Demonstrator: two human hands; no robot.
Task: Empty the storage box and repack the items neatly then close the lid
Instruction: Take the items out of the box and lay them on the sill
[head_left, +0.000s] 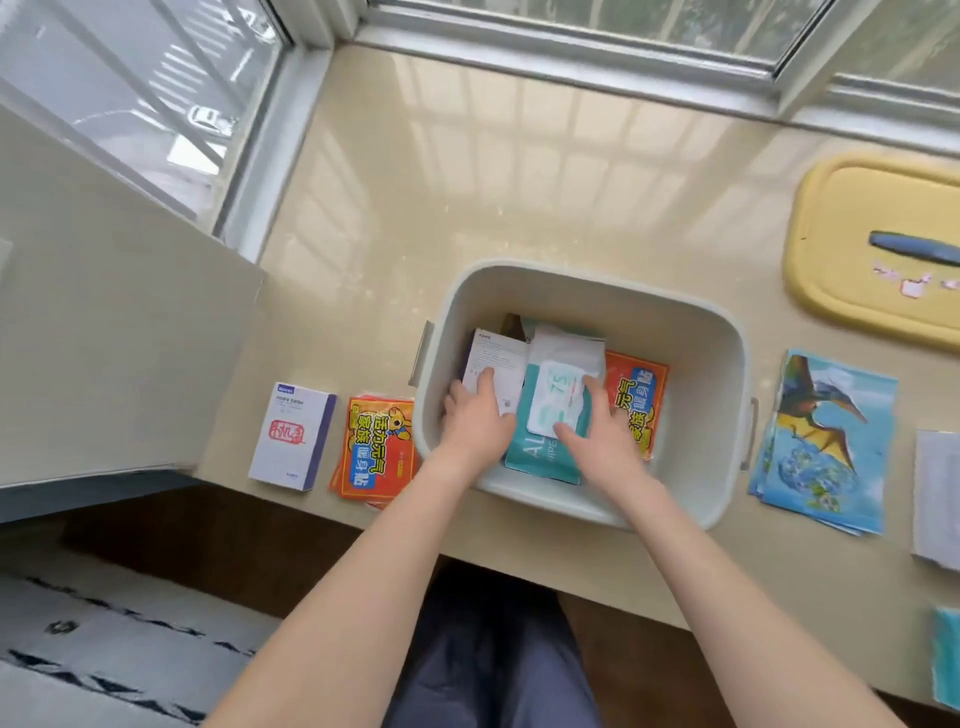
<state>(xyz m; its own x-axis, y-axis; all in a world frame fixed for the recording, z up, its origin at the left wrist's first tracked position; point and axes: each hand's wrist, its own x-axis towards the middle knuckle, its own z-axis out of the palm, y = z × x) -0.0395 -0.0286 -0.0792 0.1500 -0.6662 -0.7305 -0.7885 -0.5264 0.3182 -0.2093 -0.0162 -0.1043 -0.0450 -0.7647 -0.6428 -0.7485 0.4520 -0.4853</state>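
head view: the box sits open mid-worktop, its yellow lid set well off to the right, likely to keep the mouth free. both hands reach inside. the left hand lies flat on a white carton; the right hand is spread over the wipes, holding nothing. an orange packet lies beside them. the flat, side-by-side lay suggests repacking. sorted piles wait outside: a small carton, orange packets, and dinosaur bags.
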